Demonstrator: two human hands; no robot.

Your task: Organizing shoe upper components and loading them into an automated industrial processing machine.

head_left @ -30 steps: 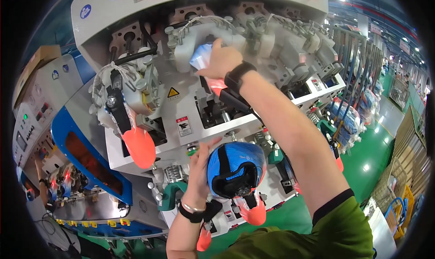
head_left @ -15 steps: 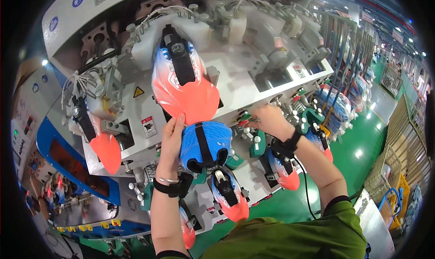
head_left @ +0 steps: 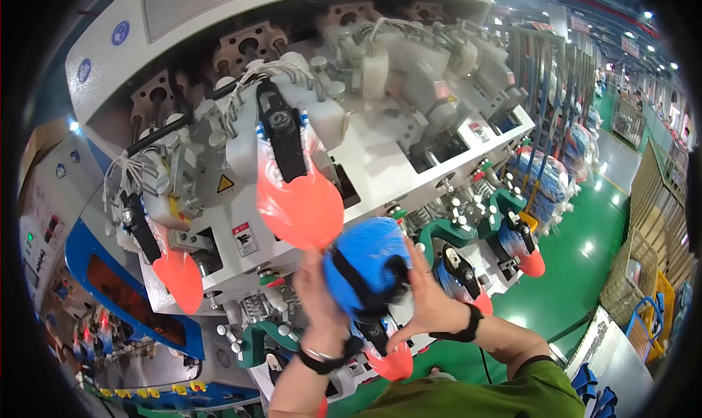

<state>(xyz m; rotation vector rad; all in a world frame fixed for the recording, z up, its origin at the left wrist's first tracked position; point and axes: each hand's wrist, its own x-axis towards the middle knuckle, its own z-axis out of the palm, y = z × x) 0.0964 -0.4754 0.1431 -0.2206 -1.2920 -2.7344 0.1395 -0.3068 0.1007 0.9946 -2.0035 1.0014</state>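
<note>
A blue shoe upper [head_left: 365,253] with a black band across it tilts between my two hands, in front of the white machine. My left hand [head_left: 319,297] grips its left side, fingers partly hidden behind it. On its right side presses my right hand [head_left: 436,299], thumb held apart from the fingers. Just above is a coral, white and blue upper [head_left: 301,206] clamped under a black arm, its coral tip close to my left fingers. Below the blue piece, another coral-tipped upper [head_left: 393,363] sits on a lower station. Whether the blue upper still touches a form is hidden.
More coral-tipped uppers sit at the left station [head_left: 180,283] and the right stations [head_left: 532,263]. Green brackets [head_left: 444,231] and white-tipped knobs stick out along the machine's front. A rack with bagged goods [head_left: 545,177] and a wicker basket [head_left: 629,268] stand to the right.
My right hand has left the red and green knob and come round to the blue upper. My left hand has moved down from the coral tip onto it. The blue upper has tilted.
</note>
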